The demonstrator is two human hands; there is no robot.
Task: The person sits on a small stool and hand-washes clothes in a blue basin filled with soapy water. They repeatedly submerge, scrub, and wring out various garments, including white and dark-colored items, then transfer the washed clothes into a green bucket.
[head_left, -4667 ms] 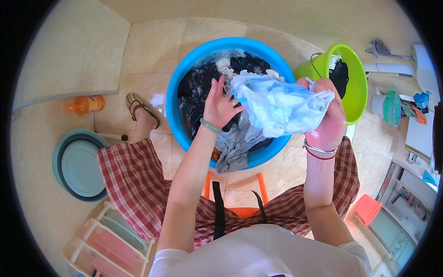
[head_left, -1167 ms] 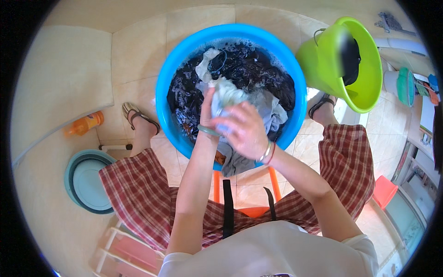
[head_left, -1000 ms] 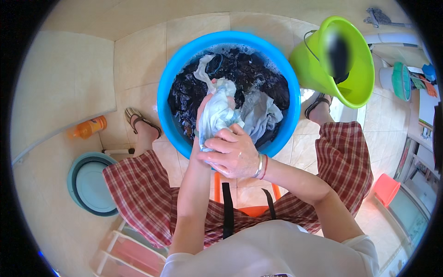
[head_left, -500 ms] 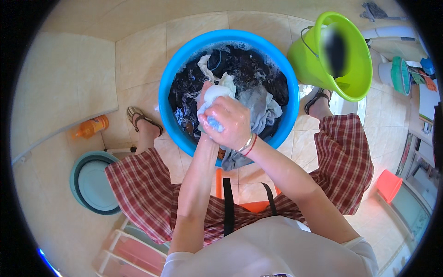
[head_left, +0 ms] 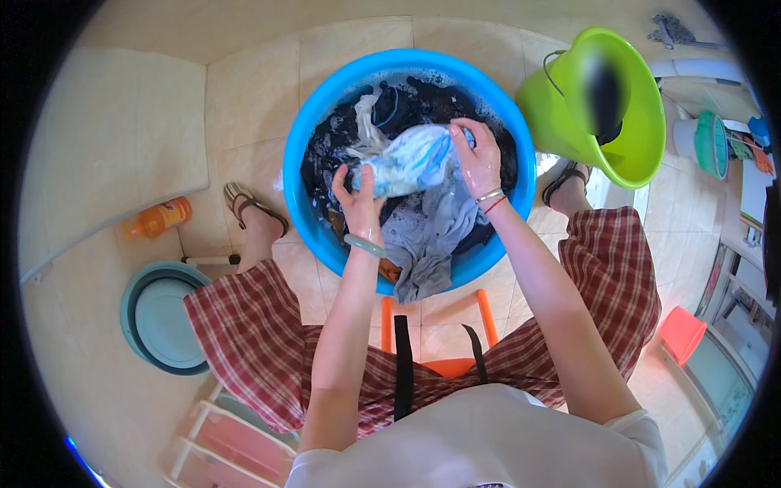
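Observation:
A wet white-and-blue cloth (head_left: 417, 159) stretches between my hands over a round blue basin (head_left: 290, 183). My left hand (head_left: 360, 203), a green bangle on its wrist, holds the cloth's left end; part of its grip is hidden. At the other end, my right hand (head_left: 478, 154) grips the cloth between thumb and fingers. Dark clothes (head_left: 325, 150) lie in sudsy water below. A grey garment (head_left: 423, 256) hangs over the basin's near rim, and a twisted whitish cloth (head_left: 368, 122) rests on the dark ones.
To the right stands a tilted lime-green bucket (head_left: 545, 114) with something dark inside. An orange bottle (head_left: 163, 218) lies at left, above grey-green basins (head_left: 134, 325). An orange stool (head_left: 486, 317) is under me. A red container (head_left: 682, 335) sits far right.
My hands were clasped together around the bunched cloth. Now they are apart, with the cloth opened out between them, and my right hand has moved to the right.

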